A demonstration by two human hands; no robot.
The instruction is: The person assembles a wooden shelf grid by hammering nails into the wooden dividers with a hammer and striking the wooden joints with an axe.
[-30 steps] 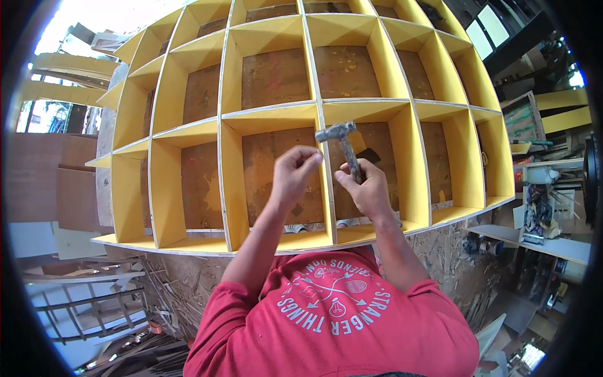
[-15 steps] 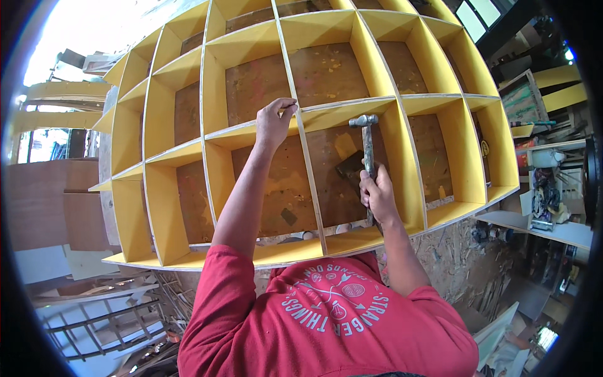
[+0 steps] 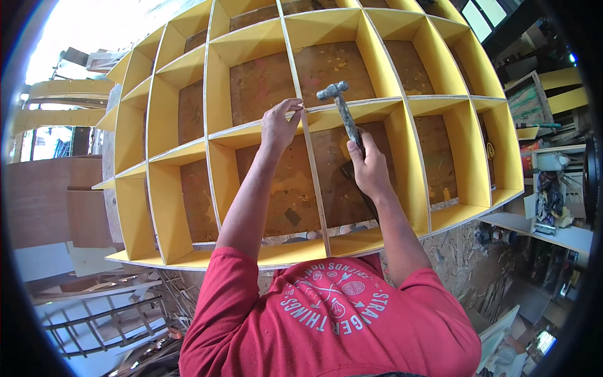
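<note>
A large yellow wooden grid frame [image 3: 397, 135] with many square compartments lies in front of me. My left hand [image 3: 281, 124] is at a crossing of its thin dividers, thumb and fingers pinched together at the upper edge. Whatever it pinches, if anything, is too small to make out. My right hand [image 3: 370, 164] grips the handle of a ball-peen hammer [image 3: 344, 113], tilted with its metal head up and to the left. The head is above the frame, a little right of my left hand and apart from it. Brown board [image 3: 284, 188] shows at the bottom of the compartments.
A roll of yellow tape [image 3: 490, 149] sits inside a right-hand compartment. Shelves with tools and clutter [image 3: 553, 217] stand at the right. Brown panels [image 3: 41, 204] and a dark metal grille [image 3: 103, 330] are at the left. Wood scraps lie on the floor near the frame's front edge.
The hammer has moved left and up, its head now closer to my left hand and tilted that way. My left hand stays pinched at the same crossing.
</note>
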